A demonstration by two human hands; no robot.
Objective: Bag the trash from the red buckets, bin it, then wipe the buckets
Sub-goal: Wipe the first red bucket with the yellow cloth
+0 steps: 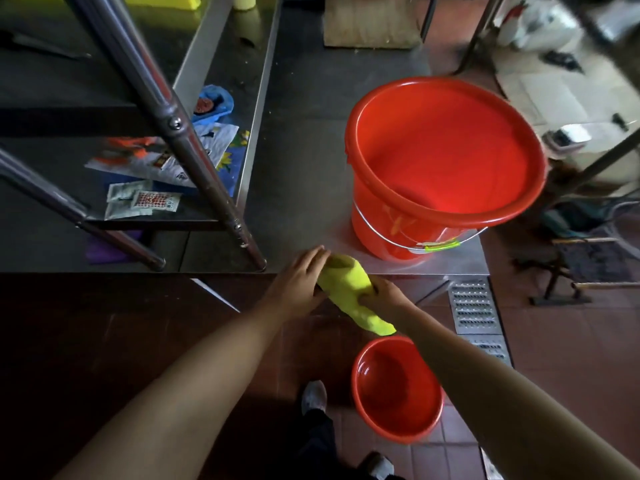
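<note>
A large red bucket (446, 161) with a metal bail handle stands on the steel table (304, 133), near its right front corner, and looks empty inside. A smaller red bucket (394, 386) sits on the tiled floor below the table edge, beside my feet. Both my hands hold a yellow cloth (349, 289) over the table's front edge. My left hand (301, 278) grips its upper end. My right hand (384, 296) grips its lower part, and the tail hangs down toward the small bucket.
A steel shelf frame (173, 123) stands on the table's left side, with wrappers and sachets (142, 199) lying under it. A floor drain grate (472, 306) lies to the right. A wooden block (370, 22) sits at the table's back. Clutter fills the right side.
</note>
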